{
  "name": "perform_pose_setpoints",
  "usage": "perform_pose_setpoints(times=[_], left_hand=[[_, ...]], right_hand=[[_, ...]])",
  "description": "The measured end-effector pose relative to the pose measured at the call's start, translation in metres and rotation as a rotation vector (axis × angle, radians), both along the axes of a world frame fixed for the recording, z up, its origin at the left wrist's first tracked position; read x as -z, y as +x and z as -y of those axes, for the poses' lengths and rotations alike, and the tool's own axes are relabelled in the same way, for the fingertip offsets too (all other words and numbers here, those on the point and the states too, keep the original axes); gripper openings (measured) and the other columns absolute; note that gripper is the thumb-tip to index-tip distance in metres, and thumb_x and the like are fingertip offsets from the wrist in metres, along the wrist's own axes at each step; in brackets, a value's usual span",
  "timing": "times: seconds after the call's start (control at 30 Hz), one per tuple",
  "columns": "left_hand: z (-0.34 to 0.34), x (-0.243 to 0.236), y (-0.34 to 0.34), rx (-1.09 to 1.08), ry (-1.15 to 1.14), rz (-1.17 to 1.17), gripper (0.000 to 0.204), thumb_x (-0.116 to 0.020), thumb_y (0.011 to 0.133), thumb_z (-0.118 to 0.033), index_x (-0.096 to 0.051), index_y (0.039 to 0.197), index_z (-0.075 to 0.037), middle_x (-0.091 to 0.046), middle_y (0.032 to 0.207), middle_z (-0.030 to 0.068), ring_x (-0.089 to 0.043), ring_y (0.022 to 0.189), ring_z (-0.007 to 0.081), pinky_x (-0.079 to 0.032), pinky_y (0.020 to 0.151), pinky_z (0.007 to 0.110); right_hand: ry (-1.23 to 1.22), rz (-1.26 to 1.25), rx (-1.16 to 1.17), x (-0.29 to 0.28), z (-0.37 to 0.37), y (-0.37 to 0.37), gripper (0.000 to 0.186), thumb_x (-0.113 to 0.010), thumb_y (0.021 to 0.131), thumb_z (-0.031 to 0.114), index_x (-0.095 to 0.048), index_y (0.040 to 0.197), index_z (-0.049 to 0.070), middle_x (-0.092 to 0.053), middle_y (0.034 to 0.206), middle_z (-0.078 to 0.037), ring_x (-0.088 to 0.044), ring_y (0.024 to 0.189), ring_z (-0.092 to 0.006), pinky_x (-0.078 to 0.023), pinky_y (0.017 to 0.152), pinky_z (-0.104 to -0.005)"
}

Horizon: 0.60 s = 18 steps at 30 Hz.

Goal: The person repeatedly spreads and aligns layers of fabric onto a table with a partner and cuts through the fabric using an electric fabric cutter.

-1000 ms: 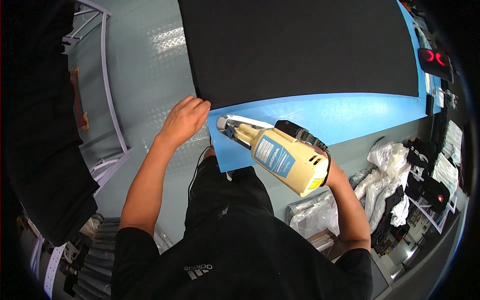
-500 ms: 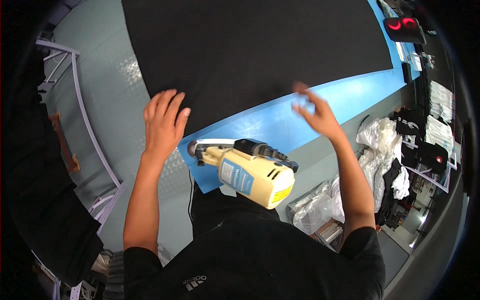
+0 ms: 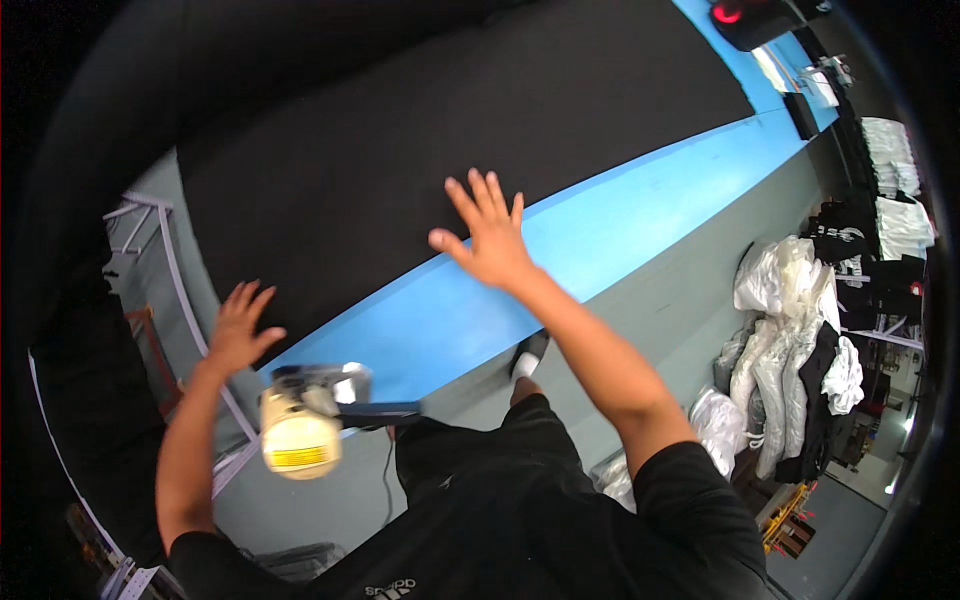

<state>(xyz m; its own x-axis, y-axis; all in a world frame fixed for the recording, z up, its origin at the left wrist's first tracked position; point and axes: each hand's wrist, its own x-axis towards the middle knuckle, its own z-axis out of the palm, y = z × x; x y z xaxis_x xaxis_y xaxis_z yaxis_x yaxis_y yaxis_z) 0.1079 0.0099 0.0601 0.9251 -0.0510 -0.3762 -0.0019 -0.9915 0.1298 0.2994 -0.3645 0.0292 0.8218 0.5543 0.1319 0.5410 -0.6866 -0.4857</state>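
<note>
black cloth point(image 3: 450, 110) is covering much of a blue table point(image 3: 640, 220), its far left part fading into deep shadow. left of the cloth, a pale metal frame point(image 3: 185, 290) is standing, with dark fabric point(image 3: 90, 430) hanging farther out. right of the cloth, plastic-wrapped bundles point(image 3: 785, 275) are lying in a heap, and white folded pieces point(image 3: 890, 150) are stacking up beyond. near the cloth's far right corner, a black device with a red light point(image 3: 755, 22) is sitting.

along the cloth's near edge, a bare blue strip is running diagonally, tapering toward the right. nearer than that strip, grey floor point(image 3: 660, 320) is showing, opening out between cloth and bundles.

the left hand point(image 3: 238, 338) is spreading its fingers over the cloth's near left corner; the right hand point(image 3: 490, 235) is reaching across the near edge, fingertips over the cloth. both are gripping nothing; i cannot tell how firmly either is pressing. a blurred cream power tool point(image 3: 298, 435) is resting just nearside of the cloth's near left corner, close to the left hand.
</note>
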Motion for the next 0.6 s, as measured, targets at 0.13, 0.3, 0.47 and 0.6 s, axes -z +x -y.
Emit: perform_pose_setpoints(times=[0.13, 0.3, 0.47, 0.6], left_hand=[[-0.013, -0.057, 0.071, -0.503, -0.146, 0.016, 0.069, -0.061, 0.082, -0.047, -0.045, 0.126, 0.004, -0.048, 0.127, 0.0239, -0.044, 0.12, 0.0346, -0.034, 0.1, 0.038], [0.07, -0.041, 0.166, -0.867, -0.524, 0.492, 0.073, -0.062, 0.081, -0.05, -0.04, 0.129, 0.001, -0.054, 0.118, 0.0151, -0.053, 0.103, 0.0226, -0.042, 0.085, 0.032], [0.1, -0.015, 0.177, -1.475, -1.268, 1.061, 0.075, -0.066, 0.079, -0.046, -0.031, 0.136, -0.013, -0.048, 0.112, 0.0082, -0.052, 0.097, 0.0242, -0.045, 0.073, 0.037], [0.183, 0.028, 0.238, -1.485, -1.355, 0.959, 0.026, -0.062, 0.086, -0.028, -0.053, 0.099, -0.008, -0.054, 0.079, 0.0016, -0.057, 0.068, 0.0142, -0.048, 0.058, 0.027]], right_hand=[[-0.018, -0.134, 0.078, -0.001, 0.147, -0.023, 0.064, -0.058, 0.083, 0.046, -0.039, 0.134, 0.014, -0.027, 0.143, -0.017, -0.021, 0.134, -0.0366, -0.014, 0.101, -0.0636], [-0.062, -0.249, 0.513, 0.052, 0.368, -0.07, 0.058, -0.061, 0.082, 0.042, -0.049, 0.119, -0.002, -0.045, 0.126, -0.027, -0.044, 0.117, -0.0406, -0.035, 0.097, -0.0451], [0.038, -0.335, 0.725, 0.046, 0.44, -0.072, 0.051, -0.06, 0.084, 0.035, -0.05, 0.117, -0.002, -0.049, 0.122, -0.024, -0.046, 0.113, -0.0381, -0.037, 0.096, -0.0429], [0.133, -0.26, 0.771, 0.036, 0.464, -0.025, 0.045, -0.061, 0.085, 0.029, -0.05, 0.115, -0.003, -0.051, 0.116, -0.021, -0.048, 0.109, -0.0352, -0.039, 0.093, -0.04]])
